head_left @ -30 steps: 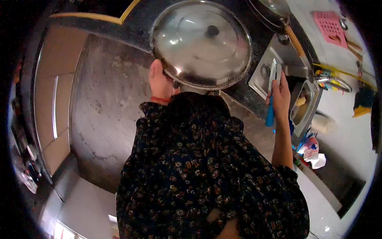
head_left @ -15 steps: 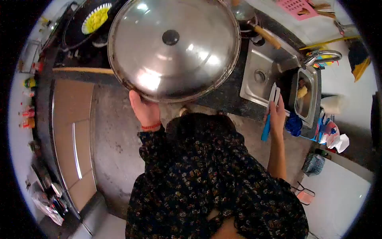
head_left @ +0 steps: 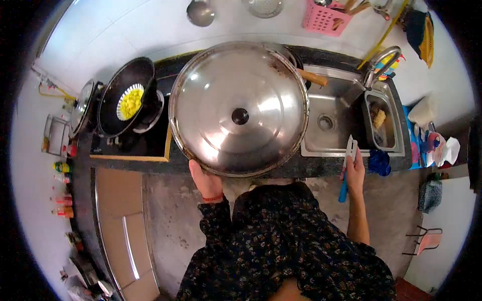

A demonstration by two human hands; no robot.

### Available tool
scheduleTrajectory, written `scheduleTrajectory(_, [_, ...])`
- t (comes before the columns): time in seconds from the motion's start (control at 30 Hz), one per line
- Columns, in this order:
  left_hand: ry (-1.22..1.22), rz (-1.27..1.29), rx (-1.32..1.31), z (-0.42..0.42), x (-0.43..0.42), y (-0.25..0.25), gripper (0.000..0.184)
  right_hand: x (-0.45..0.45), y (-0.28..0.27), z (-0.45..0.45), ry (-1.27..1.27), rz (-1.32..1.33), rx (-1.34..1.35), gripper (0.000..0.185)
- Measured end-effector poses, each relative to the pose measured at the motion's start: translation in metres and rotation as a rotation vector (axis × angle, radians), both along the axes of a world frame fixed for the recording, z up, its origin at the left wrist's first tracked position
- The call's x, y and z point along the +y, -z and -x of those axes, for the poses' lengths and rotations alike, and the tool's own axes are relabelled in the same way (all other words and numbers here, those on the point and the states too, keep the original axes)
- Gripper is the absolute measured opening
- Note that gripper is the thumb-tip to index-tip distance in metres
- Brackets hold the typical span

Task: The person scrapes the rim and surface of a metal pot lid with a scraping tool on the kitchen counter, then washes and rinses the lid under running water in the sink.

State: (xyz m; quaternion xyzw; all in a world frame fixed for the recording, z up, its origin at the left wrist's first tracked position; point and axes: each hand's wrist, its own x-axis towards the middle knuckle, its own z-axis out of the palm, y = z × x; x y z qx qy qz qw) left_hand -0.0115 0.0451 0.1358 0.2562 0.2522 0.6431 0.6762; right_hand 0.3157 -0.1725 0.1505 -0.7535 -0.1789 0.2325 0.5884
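Observation:
My left hand (head_left: 207, 183) grips the near left rim of a large, domed steel lid (head_left: 216, 90) with a black knob. The thumb lies along the edge and the other fingers are hidden beneath. The lid appears over the counter between the hob and the sink, covering what is under it. In my right hand (head_left: 356, 170), near the sink's front edge, is a blue-handled tool (head_left: 343, 191) with a slotted, pale metal end pointing away from me; its exact kind is unclear. Left of the lid, a black wok (head_left: 107, 113) holds a white fluted dish (head_left: 120, 109) of yellow food pieces (head_left: 131, 103).
A steel sink (head_left: 314, 138) with a curved faucet (head_left: 386, 52) is on the right. A wooden handle (head_left: 314, 78) juts out behind the lid. Blue cloth-like material (head_left: 379, 163) hangs at the counter edge. Bottles (head_left: 63, 200) line the left; a pink basket (head_left: 326, 19) hangs on the wall.
My view has tilted up, so the wok, wall and hanging utensils show more fully and the lid sits lower in view. Both hands keep their holds.

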Motion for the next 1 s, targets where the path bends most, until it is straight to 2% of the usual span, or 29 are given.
scheduleTrajectory(0.17, [0.072,-0.014,-0.044,-0.011,0.008,0.006,0.039,-0.009,-0.003,0.0,0.07,-0.043,0.008,0.046])
scheduleTrajectory(0.3, [0.123,-0.023,-0.041,-0.015,0.011,0.01,0.041,-0.012,-0.008,-0.001,0.066,-0.031,-0.083,0.046])
scheduleTrajectory(0.4, [0.157,-0.014,0.046,-0.016,0.013,0.017,0.056,-0.008,-0.009,-0.002,0.074,-0.01,-0.089,0.047])
scheduleTrajectory(0.5, [0.162,-0.018,0.053,-0.017,0.007,0.014,0.056,-0.002,-0.016,0.002,0.068,-0.006,-0.059,0.047])
scheduleTrajectory(0.7, [0.072,-0.088,0.138,-0.009,0.006,0.017,0.051,0.002,-0.016,0.0,0.054,-0.004,-0.055,0.048])
scheduleTrajectory(0.8, [-0.018,-0.079,0.175,-0.014,0.001,0.002,0.038,0.001,-0.019,-0.004,0.033,-0.06,-0.025,0.048])
scheduleTrajectory(0.87, [0.067,-0.093,0.109,-0.02,-0.002,-0.01,0.037,0.001,-0.021,-0.005,0.101,-0.026,-0.033,0.048])
scheduleTrajectory(0.9, [0.015,-0.113,0.23,-0.018,0.0,-0.006,0.034,-0.001,-0.022,-0.005,0.141,-0.006,-0.035,0.048])
scheduleTrajectory(0.93, [-0.007,0.165,0.187,-0.021,0.002,-0.01,0.05,-0.006,-0.019,-0.008,0.155,-0.017,-0.063,0.048])
scheduleTrajectory(1.0, [-0.068,0.003,0.599,-0.028,-0.003,-0.037,0.052,-0.014,-0.01,-0.012,0.177,-0.045,-0.122,0.048])
